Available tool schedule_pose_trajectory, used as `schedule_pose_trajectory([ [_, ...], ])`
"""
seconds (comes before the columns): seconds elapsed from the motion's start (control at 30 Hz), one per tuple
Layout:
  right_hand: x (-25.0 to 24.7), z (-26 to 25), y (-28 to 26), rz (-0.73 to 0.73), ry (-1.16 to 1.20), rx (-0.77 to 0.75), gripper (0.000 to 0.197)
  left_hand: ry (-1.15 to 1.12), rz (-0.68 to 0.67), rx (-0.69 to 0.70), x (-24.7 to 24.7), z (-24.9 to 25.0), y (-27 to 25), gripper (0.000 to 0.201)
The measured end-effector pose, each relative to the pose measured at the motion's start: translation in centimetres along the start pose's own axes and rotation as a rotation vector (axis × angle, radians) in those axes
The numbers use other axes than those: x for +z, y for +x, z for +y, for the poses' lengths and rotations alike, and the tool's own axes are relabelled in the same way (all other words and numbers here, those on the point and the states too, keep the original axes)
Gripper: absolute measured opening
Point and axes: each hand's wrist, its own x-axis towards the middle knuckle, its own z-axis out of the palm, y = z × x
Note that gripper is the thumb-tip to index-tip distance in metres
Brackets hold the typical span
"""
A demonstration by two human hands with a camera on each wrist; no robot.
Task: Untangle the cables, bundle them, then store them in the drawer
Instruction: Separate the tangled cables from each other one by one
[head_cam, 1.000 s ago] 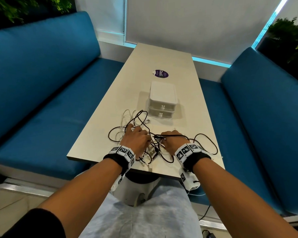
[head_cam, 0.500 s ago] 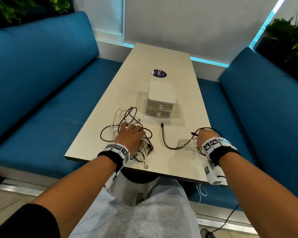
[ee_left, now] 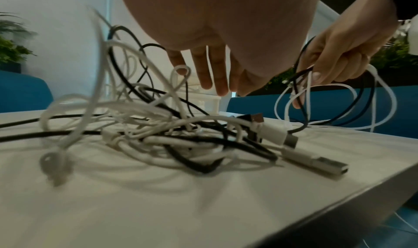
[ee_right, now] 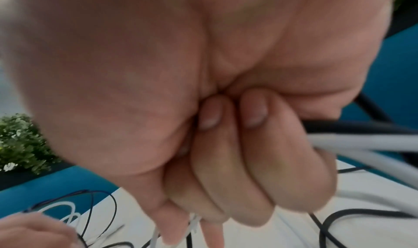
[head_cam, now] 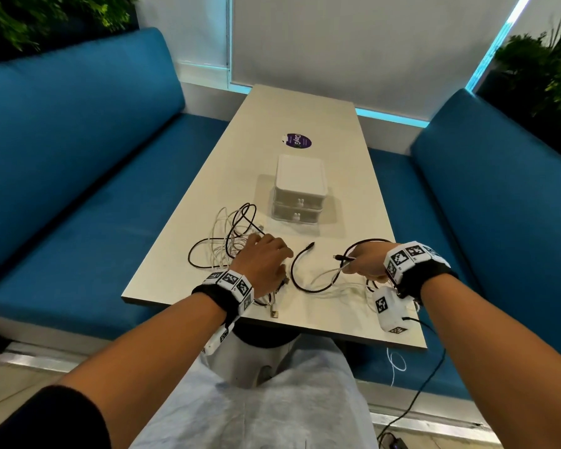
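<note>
Cables [head_cam: 227, 241] lie in a black-and-white tangle on the left part of the tabletop [head_cam: 305, 105], near its front edge, with loops spreading toward the left bench [head_cam: 78, 176]. Your left hand [head_cam: 266, 264] rests palm down on that tangle, fingers straight and spread over the cords; the left wrist view shows the fingers [ee_left: 212, 69] reaching out above the heap and two USB plugs [ee_left: 316, 160] lying at its right side.

Just right of that hand a black cable [head_cam: 300, 277] curves across the bare tabletop, its free plug pointing toward the drawer box [head_cam: 300, 189]. The box stands farther back along the middle of the tabletop, both of its drawers closed, with a purple sticker [head_cam: 298, 140] beyond it.

Your right hand [head_cam: 366, 264] is curled around a small bunch of cords [ee_left: 303, 84], black and white together, held just above the tabletop; the right wrist view shows the fingers [ee_right: 226, 171] folded tight into the palm with cords coming out on the right side. Loops hang from this fist and touch the tabletop. The right bench [head_cam: 499, 205] lies beyond.
</note>
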Motion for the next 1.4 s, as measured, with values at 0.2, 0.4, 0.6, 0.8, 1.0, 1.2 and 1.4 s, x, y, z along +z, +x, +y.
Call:
schedule_pose_trajectory([
  [0.2,1.4,-1.8,0.2,0.046,-0.166,-0.109,0.032,-0.207,0.065,0.058,-0.7,3.0,1.1,0.023],
  [0.4,3.0,-2.5,0.6,0.063,-0.335,-0.176,0.031,-0.339,-0.075,0.148,-2.0,4.7,2.8,0.071],
  [0.6,3.2,-1.7,1.4,0.1,-0.32,-0.176,0.031,-0.518,-0.053,0.049,-2.0,4.9,2.8,0.051],
  [0.8,3.5,-1.2,1.7,0.146,-0.283,-0.17,0.034,-0.249,-0.041,0.129,-1.9,5.6,3.3,0.056],
  [1.0,3.4,-1.3,1.1,0.222,-0.266,-0.283,0.031,-0.005,-0.022,0.019,-1.1,4.8,3.8,0.059],
  [1.2,2.6,-0.9,0.2,0.192,-0.023,-0.375,0.022,-0.251,-0.283,-0.078,-0.1,4.5,4.5,0.064],
  [1.4,1.6,-0.4,-0.1,0.249,0.137,-0.331,0.026,-0.52,-0.293,-0.215,1.7,4.1,4.1,0.052],
])
